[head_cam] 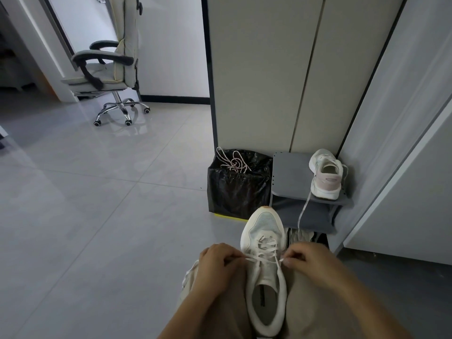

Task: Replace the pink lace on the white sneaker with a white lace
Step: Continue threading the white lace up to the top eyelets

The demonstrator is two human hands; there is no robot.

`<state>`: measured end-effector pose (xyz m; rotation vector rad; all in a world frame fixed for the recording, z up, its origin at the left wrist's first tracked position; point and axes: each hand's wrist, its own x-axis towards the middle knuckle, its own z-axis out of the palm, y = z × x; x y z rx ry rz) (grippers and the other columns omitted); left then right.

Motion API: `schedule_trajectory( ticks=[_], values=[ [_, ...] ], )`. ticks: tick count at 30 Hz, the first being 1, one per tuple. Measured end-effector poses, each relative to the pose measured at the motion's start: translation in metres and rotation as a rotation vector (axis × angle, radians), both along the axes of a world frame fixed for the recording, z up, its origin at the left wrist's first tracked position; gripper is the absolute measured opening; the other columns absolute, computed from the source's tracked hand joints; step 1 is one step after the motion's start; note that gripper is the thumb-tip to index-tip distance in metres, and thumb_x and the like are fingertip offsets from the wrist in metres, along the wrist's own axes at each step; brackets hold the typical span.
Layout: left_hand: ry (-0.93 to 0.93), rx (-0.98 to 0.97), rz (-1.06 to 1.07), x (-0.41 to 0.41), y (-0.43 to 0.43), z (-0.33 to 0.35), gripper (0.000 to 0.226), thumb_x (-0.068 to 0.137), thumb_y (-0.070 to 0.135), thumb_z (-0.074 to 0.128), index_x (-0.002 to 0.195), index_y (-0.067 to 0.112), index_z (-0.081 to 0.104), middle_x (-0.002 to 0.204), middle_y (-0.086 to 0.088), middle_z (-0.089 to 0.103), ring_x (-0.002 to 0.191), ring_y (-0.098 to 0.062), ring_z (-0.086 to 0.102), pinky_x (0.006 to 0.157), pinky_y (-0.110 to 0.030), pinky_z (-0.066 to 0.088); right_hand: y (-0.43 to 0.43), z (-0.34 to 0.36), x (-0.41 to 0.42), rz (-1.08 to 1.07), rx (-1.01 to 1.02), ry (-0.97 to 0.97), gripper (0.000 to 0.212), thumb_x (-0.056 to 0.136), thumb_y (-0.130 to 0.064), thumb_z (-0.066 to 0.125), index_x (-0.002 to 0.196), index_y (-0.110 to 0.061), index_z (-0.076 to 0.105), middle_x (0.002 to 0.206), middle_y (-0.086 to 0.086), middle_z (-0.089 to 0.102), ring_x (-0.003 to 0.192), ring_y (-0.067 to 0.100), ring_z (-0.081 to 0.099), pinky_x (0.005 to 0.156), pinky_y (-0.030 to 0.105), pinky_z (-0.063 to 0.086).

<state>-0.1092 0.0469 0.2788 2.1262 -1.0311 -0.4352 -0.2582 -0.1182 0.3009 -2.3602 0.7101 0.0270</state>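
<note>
A white sneaker [265, 245] lies between my knees, toe pointing away, threaded with a white lace [266, 248] across its eyelets. My left hand [220, 260] pinches the lace's left end beside the shoe. My right hand [305, 258] pinches the right end, its tip showing by my fingers. Both ends are pulled out sideways over the tongue. A pink lace [232, 161] lies bunched on top of a black-bagged bin [234, 192].
A second sneaker [326, 174] stands on a grey shoe rack [288, 177] to the right of the bin, a lace dangling off its edge. Cabinet doors rise behind and to the right. An office chair [110, 67] stands far left on the tiled floor.
</note>
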Motion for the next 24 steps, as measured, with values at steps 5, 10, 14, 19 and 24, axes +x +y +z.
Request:
schedule_trajectory(
  ticks=[5,10,14,19,24],
  values=[
    [-0.025,-0.034,0.048,-0.003,-0.001,-0.004,0.022,0.085,0.025,0.063,0.072,0.043,0.059,0.076,0.027,0.055,0.082,0.012,0.049,0.093,-0.025,0.038,-0.067,0.011,-0.065,-0.562,-0.078,-0.115,0.023,0.087,-0.008,0.06,0.068,-0.019,0.055,0.072,0.004,0.058,0.069,0.022,0.054,0.058,0.03,0.035],
    [-0.007,-0.045,0.061,-0.003,-0.005,-0.008,0.012,0.083,0.025,0.065,0.078,0.036,0.066,0.076,0.027,0.056,0.083,0.006,0.051,0.095,-0.03,0.039,-0.068,-0.002,-0.076,-0.592,-0.145,0.035,0.021,0.084,-0.009,0.062,0.068,-0.022,0.056,0.079,0.01,0.061,0.068,0.024,0.054,0.063,0.036,0.041],
    [-0.068,0.04,0.015,-0.003,-0.007,-0.002,0.016,0.088,0.041,0.057,0.095,0.034,0.069,0.084,0.027,0.054,0.082,0.015,0.041,0.098,-0.022,0.03,-0.028,-0.011,-0.038,-0.297,-0.173,-0.057,0.03,0.086,-0.015,0.061,0.115,-0.023,0.058,0.113,-0.007,0.042,0.084,0.005,0.051,0.076,0.019,0.04],
    [-0.159,0.138,-0.047,0.0,-0.014,-0.007,0.022,0.091,0.044,0.05,0.098,0.033,0.068,0.1,0.019,0.063,0.103,-0.002,0.045,0.097,-0.021,0.019,0.006,-0.011,0.004,0.076,-0.187,0.005,0.022,0.086,-0.03,0.061,0.109,-0.03,0.061,0.097,-0.024,0.046,0.1,0.001,0.043,0.08,0.012,0.033],
    [-0.003,-0.028,-0.019,0.002,-0.008,-0.016,0.026,0.07,0.057,0.045,0.075,0.039,0.064,0.075,0.024,0.057,0.083,0.001,0.051,0.096,-0.025,0.031,0.006,-0.004,0.003,0.131,-0.14,0.021,0.006,0.09,-0.032,0.056,0.088,-0.03,0.062,0.082,-0.021,0.052,0.08,-0.005,0.049,0.069,0.01,0.036]
  ],
)
